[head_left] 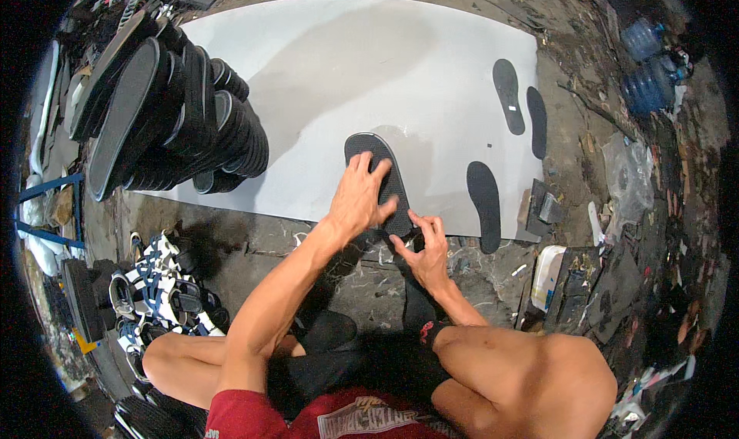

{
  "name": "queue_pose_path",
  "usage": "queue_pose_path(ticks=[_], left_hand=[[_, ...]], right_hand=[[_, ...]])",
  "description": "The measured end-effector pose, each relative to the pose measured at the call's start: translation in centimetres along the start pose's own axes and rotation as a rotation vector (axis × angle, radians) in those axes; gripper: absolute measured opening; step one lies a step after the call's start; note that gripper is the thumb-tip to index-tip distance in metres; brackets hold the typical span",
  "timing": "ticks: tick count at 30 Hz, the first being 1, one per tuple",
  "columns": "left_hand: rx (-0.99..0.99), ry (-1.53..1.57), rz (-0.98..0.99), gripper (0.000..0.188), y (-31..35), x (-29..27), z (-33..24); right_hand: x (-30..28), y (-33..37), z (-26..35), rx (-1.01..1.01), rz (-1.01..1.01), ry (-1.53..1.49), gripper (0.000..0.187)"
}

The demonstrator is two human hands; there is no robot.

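Observation:
A black shoe sole (376,144) with a textured top and a pale line along its rim lies near the front edge of a white board (331,46). My left hand (359,195) rests on top of it, fingers spread, thumb stretched toward its right side. At the near end of the sole, my right hand (427,250) grips the edge between bent fingers and thumb; the exact contact is partly hidden. To the right, a thin black insole (484,204) overhangs the board's front edge. Two more insoles, one greyish (508,96) and one black (536,123), lie farther back.
Tall piles of black soles (181,119) stand on the board's left side. White and dark-blue straps (165,285) lie on the floor at near left. Dark blocks (539,208) sit by the board's right corner. Blue plastic bottles (647,73) and scraps lie at far right.

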State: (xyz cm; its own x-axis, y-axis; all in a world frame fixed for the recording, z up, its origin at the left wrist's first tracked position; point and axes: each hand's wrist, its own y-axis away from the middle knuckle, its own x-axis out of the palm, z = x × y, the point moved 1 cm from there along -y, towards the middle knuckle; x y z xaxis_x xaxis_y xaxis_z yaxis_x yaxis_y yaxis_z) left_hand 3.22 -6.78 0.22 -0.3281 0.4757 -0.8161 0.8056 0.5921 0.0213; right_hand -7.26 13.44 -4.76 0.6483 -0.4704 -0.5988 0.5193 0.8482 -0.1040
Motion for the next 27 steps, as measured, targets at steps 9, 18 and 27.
queue_pose_path(ticks=[9, 18, 27], left_hand=[[-0.119, -0.401, 0.114, 0.101, 1.8, 5.0, -2.1], [-0.059, -0.601, 0.319, 0.055, 1.0, 6.2, -6.9], [-0.080, -0.433, 0.305, 0.058, 1.1, 6.6, -5.7]], right_hand=[[-6.2, -14.1, -0.6, 0.031, 0.156, -0.145, 0.038], [-0.5, -22.1, 6.8, -0.248, 0.992, -0.020, 0.037], [2.5, -22.0, 5.8, -0.569, 0.959, 0.250, 0.035]])
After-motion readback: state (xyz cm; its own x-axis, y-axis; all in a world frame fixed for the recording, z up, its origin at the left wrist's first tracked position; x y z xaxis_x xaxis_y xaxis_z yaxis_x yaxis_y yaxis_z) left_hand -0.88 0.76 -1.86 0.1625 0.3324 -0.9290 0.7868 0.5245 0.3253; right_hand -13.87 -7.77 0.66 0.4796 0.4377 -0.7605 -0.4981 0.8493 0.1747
